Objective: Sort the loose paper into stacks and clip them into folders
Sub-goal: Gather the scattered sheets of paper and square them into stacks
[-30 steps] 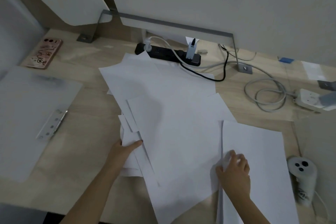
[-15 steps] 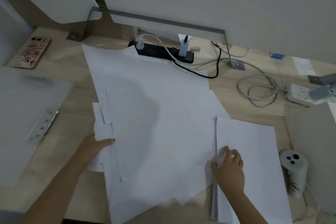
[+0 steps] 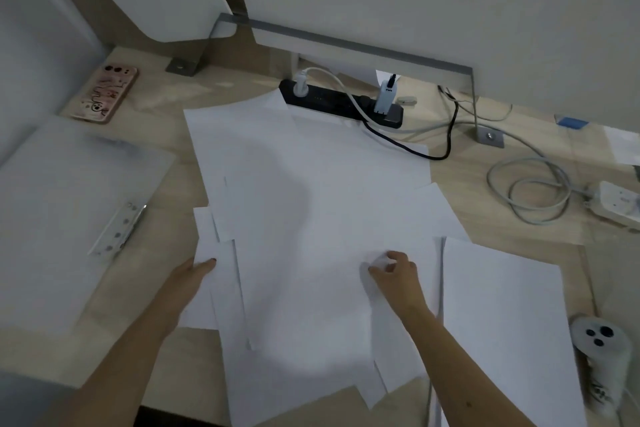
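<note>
A loose pile of white paper sheets (image 3: 311, 191) lies spread across the middle of the wooden desk (image 3: 173, 135). A squared stack of sheets (image 3: 502, 315) sits to its right. My left hand (image 3: 194, 274) presses on the pile's left edge, thumb on top of the sheets. My right hand (image 3: 394, 270) rests on the pile's middle, its fingertips pinching up a small fold of the top sheet. A translucent folder (image 3: 62, 204) with a metal clip (image 3: 117, 232) lies open at the left.
A black power strip (image 3: 343, 104) with plugs and cables lies behind the papers. A pink phone (image 3: 107, 94) is at the back left. Coiled grey cable (image 3: 533, 191) and a white adapter (image 3: 616, 201) are at the right. A white controller (image 3: 599, 354) stands at the front right.
My left hand slid the pile's left edge leftward and spread the sheets. My right hand moved left off the squared stack onto the pile's middle and pinches the top sheet.
</note>
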Demonstrator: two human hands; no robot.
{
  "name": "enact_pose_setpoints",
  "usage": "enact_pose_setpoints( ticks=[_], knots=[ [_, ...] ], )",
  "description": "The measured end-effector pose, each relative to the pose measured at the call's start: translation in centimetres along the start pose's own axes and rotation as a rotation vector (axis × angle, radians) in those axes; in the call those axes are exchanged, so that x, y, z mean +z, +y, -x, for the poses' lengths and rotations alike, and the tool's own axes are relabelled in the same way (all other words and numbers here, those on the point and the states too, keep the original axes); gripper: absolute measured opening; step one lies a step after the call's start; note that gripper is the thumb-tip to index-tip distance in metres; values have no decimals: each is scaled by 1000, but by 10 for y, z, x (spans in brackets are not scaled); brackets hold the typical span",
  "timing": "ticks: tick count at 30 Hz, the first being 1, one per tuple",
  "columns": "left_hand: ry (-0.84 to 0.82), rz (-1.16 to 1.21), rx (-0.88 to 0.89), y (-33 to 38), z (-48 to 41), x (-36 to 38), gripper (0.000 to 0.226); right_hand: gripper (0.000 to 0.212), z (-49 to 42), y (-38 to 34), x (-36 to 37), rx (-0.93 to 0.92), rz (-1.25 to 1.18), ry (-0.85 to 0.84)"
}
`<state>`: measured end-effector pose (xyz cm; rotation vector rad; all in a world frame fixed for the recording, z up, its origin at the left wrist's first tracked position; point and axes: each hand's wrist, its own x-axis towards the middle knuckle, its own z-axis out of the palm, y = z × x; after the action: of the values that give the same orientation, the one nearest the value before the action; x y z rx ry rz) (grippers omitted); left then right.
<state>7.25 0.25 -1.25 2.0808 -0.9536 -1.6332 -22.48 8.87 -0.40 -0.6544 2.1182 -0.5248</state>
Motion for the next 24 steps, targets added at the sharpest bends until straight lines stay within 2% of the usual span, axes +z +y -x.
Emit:
enact_pose_setpoints(
  ticks=[5,9,11,14,16,19,22,24],
  knots=[
    [-109,39,-47,-7,-1,-2,49,49,13,-14,31,41,69,-132],
    [-206,61,-45,-6,1,-9,51,19,25,-13,49,-17,139,-254],
    [-257,63,-39,-4,1,-17,52,9,28,-15,50,-43,93,-265],
    [-293,103,-39,-2,0,-26,59,14,31,-17,44,-62,-14,-215],
    [-272,116,-46,-3,-4,-28,65,17,32,-15,35,-51,-47,-189],
    [-210,83,-39,0,-5,-31,52,26,33,-9,20,-33,-69,-159],
    [-99,-30,138,13,-4,-33,27,31,33,-2,7,22,-109,-176],
    [30,-58,277,28,-8,-31,29,32,33,3,1,70,-137,-202]
  ],
)
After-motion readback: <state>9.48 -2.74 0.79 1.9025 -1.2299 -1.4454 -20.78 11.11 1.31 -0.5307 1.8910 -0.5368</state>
